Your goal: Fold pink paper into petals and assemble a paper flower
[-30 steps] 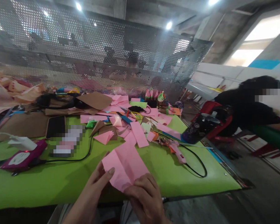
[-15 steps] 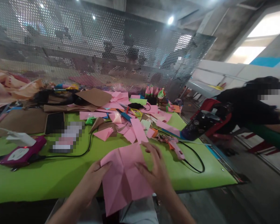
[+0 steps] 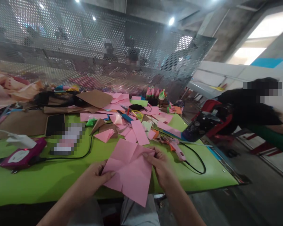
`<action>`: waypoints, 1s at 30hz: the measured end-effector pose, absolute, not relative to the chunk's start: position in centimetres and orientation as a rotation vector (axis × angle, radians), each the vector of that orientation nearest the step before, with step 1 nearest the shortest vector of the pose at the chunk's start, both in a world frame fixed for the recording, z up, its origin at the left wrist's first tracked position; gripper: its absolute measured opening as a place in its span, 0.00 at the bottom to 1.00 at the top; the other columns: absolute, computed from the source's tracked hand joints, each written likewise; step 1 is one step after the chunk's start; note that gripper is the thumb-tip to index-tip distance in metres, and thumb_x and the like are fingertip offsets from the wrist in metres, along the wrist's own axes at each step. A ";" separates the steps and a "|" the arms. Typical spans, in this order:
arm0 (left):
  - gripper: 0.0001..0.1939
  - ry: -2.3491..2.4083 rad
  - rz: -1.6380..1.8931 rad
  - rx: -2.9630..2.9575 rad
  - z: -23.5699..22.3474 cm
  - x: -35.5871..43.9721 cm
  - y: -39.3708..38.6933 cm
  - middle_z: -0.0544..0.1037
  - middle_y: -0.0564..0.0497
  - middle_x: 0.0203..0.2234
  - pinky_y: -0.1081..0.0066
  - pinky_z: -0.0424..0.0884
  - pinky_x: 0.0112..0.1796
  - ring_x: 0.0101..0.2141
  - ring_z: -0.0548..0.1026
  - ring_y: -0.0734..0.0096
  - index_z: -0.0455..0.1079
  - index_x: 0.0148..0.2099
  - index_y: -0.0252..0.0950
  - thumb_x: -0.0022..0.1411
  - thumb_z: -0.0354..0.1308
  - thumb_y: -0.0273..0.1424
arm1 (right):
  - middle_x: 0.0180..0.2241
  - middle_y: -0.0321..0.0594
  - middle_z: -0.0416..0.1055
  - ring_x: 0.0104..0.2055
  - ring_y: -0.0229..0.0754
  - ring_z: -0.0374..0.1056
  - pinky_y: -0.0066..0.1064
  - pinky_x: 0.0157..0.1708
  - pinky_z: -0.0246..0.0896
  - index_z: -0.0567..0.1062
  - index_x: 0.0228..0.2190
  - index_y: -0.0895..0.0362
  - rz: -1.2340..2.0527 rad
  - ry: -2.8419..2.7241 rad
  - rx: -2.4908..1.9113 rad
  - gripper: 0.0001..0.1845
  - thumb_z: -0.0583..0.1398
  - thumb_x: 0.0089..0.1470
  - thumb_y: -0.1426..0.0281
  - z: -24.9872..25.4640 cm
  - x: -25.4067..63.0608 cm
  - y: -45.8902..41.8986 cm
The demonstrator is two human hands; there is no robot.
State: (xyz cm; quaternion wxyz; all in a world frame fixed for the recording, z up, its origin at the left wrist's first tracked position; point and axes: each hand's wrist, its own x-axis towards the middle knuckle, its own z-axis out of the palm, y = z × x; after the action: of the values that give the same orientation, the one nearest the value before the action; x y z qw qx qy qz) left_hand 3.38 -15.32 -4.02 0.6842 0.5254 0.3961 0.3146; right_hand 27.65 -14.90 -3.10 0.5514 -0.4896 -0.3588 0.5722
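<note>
A creased sheet of pink paper [image 3: 129, 171] is held between both hands above the front edge of the green table. My left hand [image 3: 100, 175] pinches its left corner, thumb on top and fingers underneath. At the upper right corner, my right hand [image 3: 158, 161] grips the sheet with the thumb pressed on its face. Fold lines cross near the paper's middle. Just beyond lie loose pink paper pieces [image 3: 140, 131], and a pink glue gun [image 3: 178, 150] rests to the right of my right hand.
On the left of the green table [image 3: 68, 179] are a purple power strip [image 3: 23, 153], a dark phone [image 3: 55, 124] and a second, blurred phone [image 3: 68, 139]. A dark tumbler [image 3: 194, 127] stands by the right edge. Behind rises a perforated metal screen [image 3: 85, 47]. A person in black [image 3: 247, 106] sits at right.
The pink paper has turned and tilted flatter between my hands. My right hand has closed from spread fingers onto the sheet's upper right corner.
</note>
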 end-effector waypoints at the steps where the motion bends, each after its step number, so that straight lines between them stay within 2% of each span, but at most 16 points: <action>1: 0.16 0.906 0.719 1.181 -4.0 3.4 -15.3 0.83 0.47 0.39 0.64 0.70 0.43 0.38 0.78 0.60 0.77 0.45 0.36 0.56 0.63 0.38 | 0.25 0.34 0.73 0.26 0.36 0.65 0.27 0.28 0.59 0.75 0.30 0.58 1.364 -0.840 -1.156 0.18 0.74 0.38 0.64 -3.2 27.9 -14.9; 5: 0.18 0.932 0.794 1.099 -3.5 3.5 -15.0 0.83 0.47 0.39 0.65 0.69 0.43 0.38 0.77 0.60 0.77 0.44 0.36 0.52 0.64 0.38 | 0.23 0.32 0.71 0.24 0.33 0.63 0.24 0.26 0.56 0.75 0.28 0.58 1.402 -0.899 -1.162 0.16 0.73 0.38 0.66 -3.1 28.7 -15.1; 10: 0.20 1.033 0.879 1.017 -3.4 3.5 -15.0 0.81 0.49 0.39 0.69 0.67 0.44 0.41 0.75 0.61 0.75 0.46 0.36 0.51 0.65 0.37 | 0.31 0.36 0.75 0.31 0.37 0.67 0.27 0.32 0.60 0.78 0.33 0.57 1.462 -1.024 -1.149 0.16 0.72 0.39 0.69 -2.5 29.4 -15.4; 14: 0.13 1.078 0.829 1.063 -4.0 3.2 -15.0 0.78 0.53 0.28 0.71 0.65 0.35 0.32 0.72 0.66 0.76 0.38 0.36 0.52 0.62 0.37 | 0.23 0.34 0.72 0.25 0.35 0.64 0.26 0.27 0.56 0.79 0.27 0.57 1.408 -1.058 -1.173 0.05 0.67 0.41 0.72 -2.7 30.0 -15.3; 16: 0.10 1.052 0.783 1.141 -3.9 2.7 -14.9 0.77 0.52 0.28 0.70 0.64 0.36 0.33 0.72 0.65 0.76 0.35 0.37 0.51 0.60 0.35 | 0.22 0.33 0.71 0.24 0.34 0.62 0.26 0.26 0.54 0.78 0.24 0.57 1.340 -1.118 -1.185 0.03 0.64 0.42 0.75 -2.7 30.3 -15.3; 19: 0.17 0.840 0.636 1.256 -2.6 1.3 -14.7 0.78 0.49 0.40 0.64 0.65 0.45 0.44 0.72 0.57 0.76 0.44 0.38 0.50 0.62 0.35 | 0.23 0.33 0.71 0.27 0.35 0.62 0.26 0.28 0.53 0.78 0.22 0.57 1.259 -1.210 -1.185 0.04 0.62 0.42 0.76 -2.1 30.5 -15.3; 21: 0.25 0.733 0.522 1.274 -1.4 0.6 -14.5 0.75 0.48 0.51 0.60 0.61 0.53 0.53 0.69 0.54 0.71 0.55 0.42 0.55 0.61 0.41 | 0.24 0.34 0.71 0.28 0.36 0.63 0.26 0.30 0.54 0.77 0.22 0.56 1.223 -1.280 -1.177 0.04 0.61 0.42 0.76 -1.3 30.3 -15.4; 23: 0.29 0.820 0.480 1.330 -0.3 0.6 -14.3 0.73 0.49 0.55 0.59 0.56 0.57 0.56 0.66 0.55 0.66 0.60 0.46 0.59 0.57 0.48 | 0.24 0.34 0.71 0.30 0.38 0.64 0.27 0.31 0.55 0.76 0.21 0.56 1.185 -1.354 -1.169 0.05 0.61 0.42 0.76 -0.4 30.0 -15.5; 26: 0.28 1.012 0.446 1.509 0.7 2.0 -13.8 0.74 0.49 0.54 0.60 0.59 0.54 0.54 0.68 0.54 0.72 0.55 0.45 0.61 0.50 0.54 | 0.24 0.35 0.71 0.30 0.38 0.64 0.28 0.32 0.56 0.76 0.21 0.56 1.150 -1.462 -1.120 0.06 0.59 0.42 0.77 0.9 29.3 -15.3; 28: 0.26 0.966 0.433 1.664 0.7 3.4 -13.3 0.79 0.48 0.45 0.64 0.64 0.47 0.47 0.72 0.57 0.76 0.48 0.42 0.63 0.49 0.53 | 0.25 0.35 0.70 0.30 0.39 0.64 0.28 0.32 0.56 0.76 0.22 0.56 1.126 -1.522 -1.072 0.07 0.59 0.43 0.78 1.6 28.8 -15.0; 30: 0.24 0.923 0.424 1.705 0.2 4.6 -12.7 0.79 0.50 0.35 0.68 0.65 0.38 0.37 0.72 0.63 0.76 0.40 0.38 0.63 0.50 0.51 | 0.25 0.35 0.70 0.32 0.39 0.65 0.29 0.34 0.56 0.76 0.21 0.56 1.092 -1.568 -1.030 0.06 0.61 0.44 0.78 2.2 28.5 -14.5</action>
State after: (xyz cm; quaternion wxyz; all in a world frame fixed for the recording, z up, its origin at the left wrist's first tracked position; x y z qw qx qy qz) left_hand 4.59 -12.75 0.20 0.5466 0.7193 0.3895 0.1790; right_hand 28.48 -14.48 2.20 0.4666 -0.4196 -0.6390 0.4449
